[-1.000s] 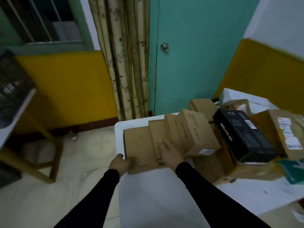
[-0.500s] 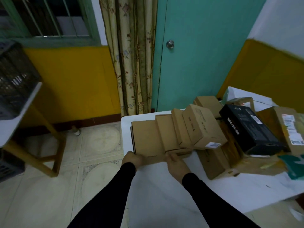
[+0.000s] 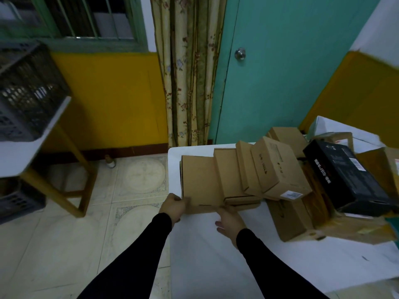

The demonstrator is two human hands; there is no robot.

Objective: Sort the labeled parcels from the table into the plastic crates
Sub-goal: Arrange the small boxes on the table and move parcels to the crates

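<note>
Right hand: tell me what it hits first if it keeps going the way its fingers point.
The right hand points away from the person, its fingers already at the near edge of the flat cardboard box at the bottom of the stack. That box comes first; depth is unclear, so they may slip under it.

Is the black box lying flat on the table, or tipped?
Tipped. The black box lies slanted on top of cardboard parcels, its far end higher, not on the white table.

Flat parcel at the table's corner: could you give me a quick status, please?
Left hand grips flat parcel at its near-left corner. Right hand at its near edge, grip unclear. Smaller cartons lean overlapped onto it.
</note>
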